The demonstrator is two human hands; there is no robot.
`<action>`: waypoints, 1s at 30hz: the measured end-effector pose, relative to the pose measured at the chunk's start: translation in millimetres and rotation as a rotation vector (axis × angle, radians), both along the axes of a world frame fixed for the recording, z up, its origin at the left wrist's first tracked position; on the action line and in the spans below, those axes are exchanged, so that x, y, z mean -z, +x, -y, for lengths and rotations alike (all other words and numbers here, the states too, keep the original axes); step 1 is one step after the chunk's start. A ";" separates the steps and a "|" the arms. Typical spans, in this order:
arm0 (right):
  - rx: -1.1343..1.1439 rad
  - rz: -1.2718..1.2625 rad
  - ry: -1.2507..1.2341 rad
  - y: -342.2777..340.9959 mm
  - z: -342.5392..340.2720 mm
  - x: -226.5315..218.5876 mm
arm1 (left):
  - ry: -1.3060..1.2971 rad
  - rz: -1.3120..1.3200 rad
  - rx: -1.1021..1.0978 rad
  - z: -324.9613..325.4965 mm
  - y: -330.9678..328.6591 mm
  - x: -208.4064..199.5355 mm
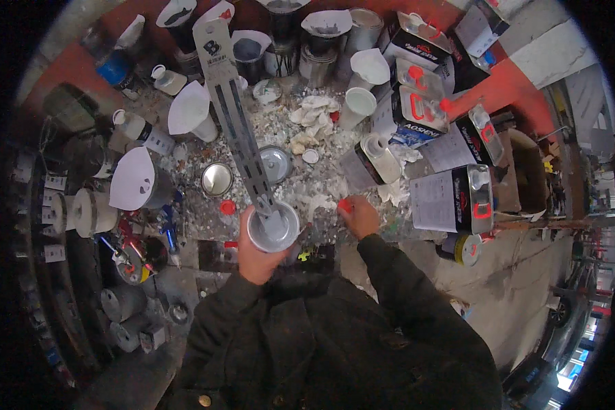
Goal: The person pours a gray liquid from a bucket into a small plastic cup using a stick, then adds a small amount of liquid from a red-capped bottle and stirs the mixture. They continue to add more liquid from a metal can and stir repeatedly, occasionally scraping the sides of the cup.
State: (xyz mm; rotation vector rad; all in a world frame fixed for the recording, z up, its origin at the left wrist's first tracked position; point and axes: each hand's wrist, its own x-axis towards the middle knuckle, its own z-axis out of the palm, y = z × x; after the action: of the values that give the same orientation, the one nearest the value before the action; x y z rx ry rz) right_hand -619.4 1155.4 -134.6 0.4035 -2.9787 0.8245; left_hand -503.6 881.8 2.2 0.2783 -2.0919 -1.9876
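Note:
My left hand point(254, 265) is wrapped round a mixing cup point(292, 232) with light grey liquid inside. A long, slotted metal mixing stick point(236, 116) stands in the cup and leans toward the far left. My right hand point(363, 219) is closed over the bench's near edge, with a small red cap point(345, 205) pinched at its fingertips. Beyond the cup sit an open can of grey paint point(276, 165) and a round can point(216, 179). Another red cap point(227, 206) lies just left of the cup. A tilted metal can point(381, 164) stands beyond my right hand.
Several metal jugs with red handles point(454, 199) crowd the right side, beside a cardboard box point(526, 171). Cups with paper strainers point(193, 113) line the back and left. Crumpled paper point(316, 116) lies mid-bench. Spray guns point(167, 229) hang at the left edge.

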 end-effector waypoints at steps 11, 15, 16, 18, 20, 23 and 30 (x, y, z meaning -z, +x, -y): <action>-0.270 -0.218 -0.201 -96.4 -12.5 -236.4 | 0.159 -0.026 -0.033 -9.0 0.0 0.2; -0.357 -0.187 0.126 -134.0 -22.9 -232.0 | 0.099 -0.052 -0.011 -6.2 0.0 8.7; -0.368 -0.145 0.167 -137.9 -22.6 -232.8 | 0.123 -0.045 -0.012 -6.3 0.9 5.4; -0.392 -0.095 0.227 -144.5 -21.8 -231.2 | 0.155 -0.030 -0.020 -4.2 2.9 4.5; -0.420 -0.083 0.268 -151.5 -22.0 -229.1 | 0.175 -0.018 -0.034 -1.7 4.7 6.1; -0.512 -0.127 0.321 -156.3 -17.4 -236.4 | 0.098 -0.037 -0.039 3.8 5.8 4.2; -0.564 -0.070 0.435 -158.3 -0.4 -250.0 | 0.101 -0.043 -0.048 2.5 3.4 16.2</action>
State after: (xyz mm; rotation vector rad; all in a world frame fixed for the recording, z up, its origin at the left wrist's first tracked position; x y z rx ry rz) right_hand -777.7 1155.8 115.3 1.2933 -2.9834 0.1404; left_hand -500.2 879.3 -13.9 0.2982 -1.9438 -2.0554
